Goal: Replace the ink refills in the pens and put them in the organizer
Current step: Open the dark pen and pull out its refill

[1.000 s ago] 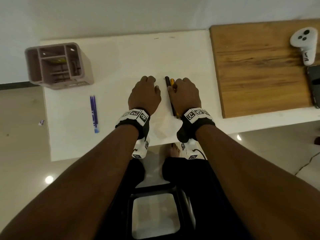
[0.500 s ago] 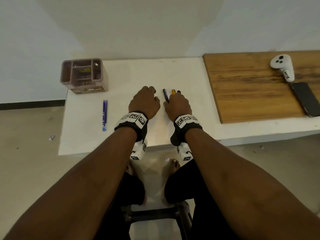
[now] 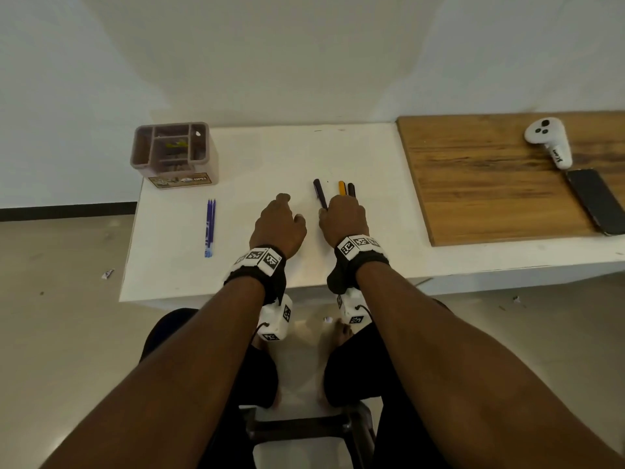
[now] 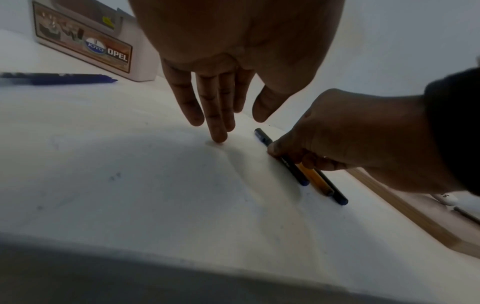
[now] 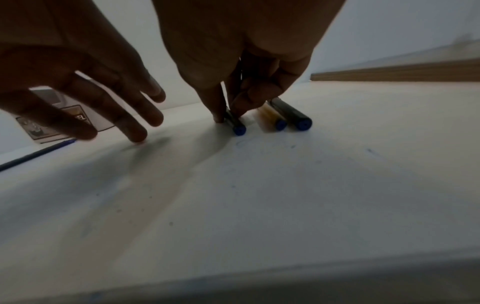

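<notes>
Right hand (image 3: pixel 343 218): your fingers pinch the dark pen (image 3: pixel 319 192), long axis pointing away from you.
Left hand (image 3: pixel 278 225): fingers straight, holding nothing, just beside.

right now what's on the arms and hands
Both forearms are bare, no sleeves. Each wrist has a black strap topped by a band of white blocks printed with black square tag markers: left band, right band. Under each wrist hangs a white camera box with the same markers, left, right, each with a thin black cable. No gloves.
</notes>
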The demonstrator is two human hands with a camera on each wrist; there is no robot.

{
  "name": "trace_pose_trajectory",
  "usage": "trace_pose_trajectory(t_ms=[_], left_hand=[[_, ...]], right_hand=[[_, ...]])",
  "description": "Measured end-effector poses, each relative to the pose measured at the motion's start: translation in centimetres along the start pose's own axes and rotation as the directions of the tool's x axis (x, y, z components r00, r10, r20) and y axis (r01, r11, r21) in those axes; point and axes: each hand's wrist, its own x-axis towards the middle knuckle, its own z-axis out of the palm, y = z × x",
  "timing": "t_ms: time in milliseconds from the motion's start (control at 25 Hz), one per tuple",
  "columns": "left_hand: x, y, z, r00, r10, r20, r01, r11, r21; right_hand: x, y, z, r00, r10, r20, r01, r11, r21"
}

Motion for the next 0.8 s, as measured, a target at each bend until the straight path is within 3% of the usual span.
trace_pose_trajectory(t_ms=[120, 200, 360, 440, 560, 680, 800], left_hand=[[0.5, 0.1, -0.4, 0.999, -0.037, -0.012, 0.036, 0.995, -0.093], [1.0, 0.3, -1.1, 0.998, -0.051, -0.021, 0.044, 0.969, -0.244], [0.6, 0.0, -1.9, 0.991, -0.104, 0.080, 0.132, 0.775, -0.618], [0.4, 0.1, -2.1, 0.987, -0.093, 0.132, 0.160, 0.690, -0.706], [1.2, 0.9, -2.9, 0.993, -0.011, 0.116, 0.100, 0.595, -0.797], [2.2, 2.1, -3.0, 0.999, 0.003, 0.038, 0.028, 0.615, -0.788], [2.4, 3.1, -2.1, 1.000, 0.024, -0.011, -0.024, 0.667, -0.744]], right_hand=[[-0.1, -0.5, 0.5, 1.000, -0.020, -0.024, 0.021, 0.999, 0.050], [-0.5, -1.2, 0.7, 0.996, -0.044, -0.082, 0.053, 0.992, 0.117], [-1.0, -3.4, 1.3, 0.976, -0.110, -0.188, 0.159, 0.949, 0.273], [-0.9, -3.8, 1.5, 0.968, -0.137, -0.208, 0.200, 0.926, 0.321], [-1.0, -3.6, 1.0, 0.946, -0.187, -0.265, 0.277, 0.890, 0.362], [-0.4, -3.4, -0.3, 0.934, -0.140, -0.329, 0.281, 0.857, 0.432], [0.9, -3.9, -2.1, 0.944, -0.039, -0.329, 0.254, 0.720, 0.645]])
